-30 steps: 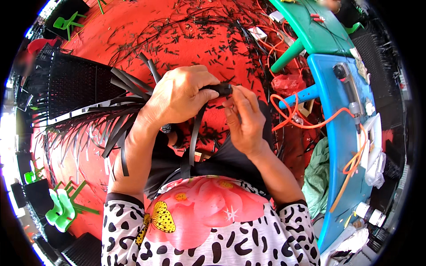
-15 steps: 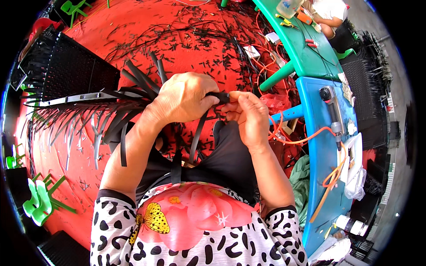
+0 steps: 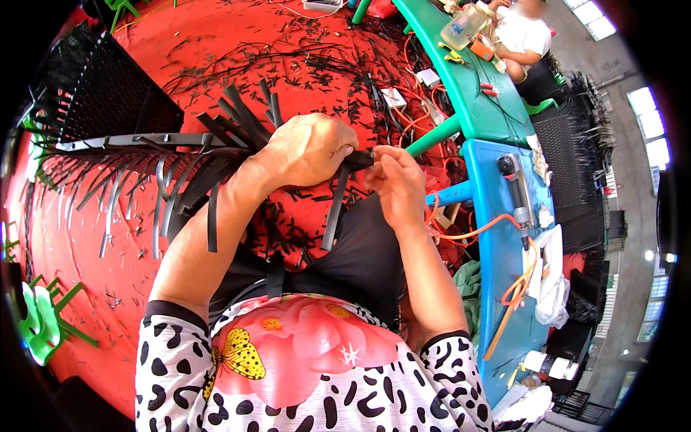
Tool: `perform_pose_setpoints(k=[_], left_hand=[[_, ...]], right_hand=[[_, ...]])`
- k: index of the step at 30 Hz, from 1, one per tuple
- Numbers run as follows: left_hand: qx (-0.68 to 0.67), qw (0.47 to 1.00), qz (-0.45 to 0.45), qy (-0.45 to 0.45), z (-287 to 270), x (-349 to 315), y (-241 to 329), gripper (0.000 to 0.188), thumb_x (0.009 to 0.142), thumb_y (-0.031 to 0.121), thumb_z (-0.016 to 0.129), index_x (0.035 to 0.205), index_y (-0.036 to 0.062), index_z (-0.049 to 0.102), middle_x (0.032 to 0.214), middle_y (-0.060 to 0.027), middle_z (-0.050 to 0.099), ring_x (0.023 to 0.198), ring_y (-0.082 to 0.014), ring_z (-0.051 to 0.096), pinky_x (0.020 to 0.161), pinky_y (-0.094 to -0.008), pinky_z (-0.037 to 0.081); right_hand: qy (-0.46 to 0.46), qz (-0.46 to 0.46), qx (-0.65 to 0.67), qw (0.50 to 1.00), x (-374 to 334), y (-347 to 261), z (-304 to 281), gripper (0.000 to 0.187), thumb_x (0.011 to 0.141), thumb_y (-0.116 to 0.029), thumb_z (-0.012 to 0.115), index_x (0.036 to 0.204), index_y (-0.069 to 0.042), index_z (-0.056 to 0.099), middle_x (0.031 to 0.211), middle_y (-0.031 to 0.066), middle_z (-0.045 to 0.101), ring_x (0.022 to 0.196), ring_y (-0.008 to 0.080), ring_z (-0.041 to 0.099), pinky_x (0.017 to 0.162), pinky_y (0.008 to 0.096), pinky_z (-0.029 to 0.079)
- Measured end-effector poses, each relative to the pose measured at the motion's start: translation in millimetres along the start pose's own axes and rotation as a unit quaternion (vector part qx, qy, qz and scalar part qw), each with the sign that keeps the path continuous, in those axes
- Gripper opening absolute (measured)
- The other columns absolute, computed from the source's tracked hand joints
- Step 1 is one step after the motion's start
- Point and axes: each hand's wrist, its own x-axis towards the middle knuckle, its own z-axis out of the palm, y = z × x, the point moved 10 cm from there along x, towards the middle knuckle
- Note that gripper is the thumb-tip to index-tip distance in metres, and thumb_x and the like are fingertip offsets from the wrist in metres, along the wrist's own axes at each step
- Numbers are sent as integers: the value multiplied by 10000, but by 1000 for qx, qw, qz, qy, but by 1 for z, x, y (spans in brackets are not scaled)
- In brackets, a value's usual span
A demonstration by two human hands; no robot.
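Note:
A long bar (image 3: 129,142) with many loose black plastic strips (image 3: 236,115) fanning off it stretches from the left to my hands. My left hand (image 3: 308,150) is closed over the strips near the bar's right end, thumb pressed down. From its far side juts a short dark strip-wrapped end (image 3: 358,161). My right hand (image 3: 399,189) has its thumb and fingers drawn together at the tip of that end, pinching a black strip there. One loose strip (image 3: 335,212) hangs below between the hands. The exact grip of the right fingertips is partly hidden.
Black strip scraps litter the red floor (image 3: 281,65). On the right, a blue table (image 3: 497,302) bears a power tool (image 3: 512,180) with an orange hose. A green table (image 3: 475,93) adjoins it, a person (image 3: 522,36) beyond. Green chairs (image 3: 43,324) stand left; a black woven panel (image 3: 119,93) stands upper left.
The view has tilted, shifting the tables slightly left. Both hands stay at the bar's end; my right fingers have curled in closer, and the hanging strip has swung right.

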Motion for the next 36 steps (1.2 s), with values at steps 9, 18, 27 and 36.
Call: perform_pose_setpoints(k=[9, 18, 27, 36], left_hand=[[1, 1000, -18, 19, 0, -4, -5, 152, 784, 108, 600, 890, 14, 654, 841, -161, 660, 828, -366, 628, 719, -429, 505], [26, 1000, -7, -17, 4, -10, 5, 165, 761, 137, 642, 886, 29, 644, 844, -134, 641, 815, -350, 619, 700, -424, 501], [16, 999, 37, 6, 4, -22, 24, 155, 768, 106, 650, 900, 26, 636, 831, -120, 627, 787, -346, 618, 661, -423, 495], [24, 998, 64, 15, 6, -32, 33, 170, 745, 57, 664, 910, 28, 632, 784, -104, 595, 710, -322, 613, 593, -398, 487]], right_hand=[[-117, -436, -510, 732, -59, -80, 91, 351, 702, -1, 722, 1037, -46, 626, 966, 105, 566, 811, 271, 576, 684, 350, 496], [-102, -428, -409, 800, -62, -77, 65, 155, 777, 45, 639, 915, -21, 614, 886, 110, 584, 731, 243, 585, 612, 313, 476], [-31, 116, 12, 993, -17, 3, 5, 215, 895, -104, 581, 1092, -41, 642, 955, 16, 662, 823, 72, 613, 675, 219, 485], [-116, 53, -180, 975, -24, -14, 11, 216, 849, -103, 688, 1046, -18, 658, 818, -4, 624, 657, 42, 553, 579, 188, 440]])
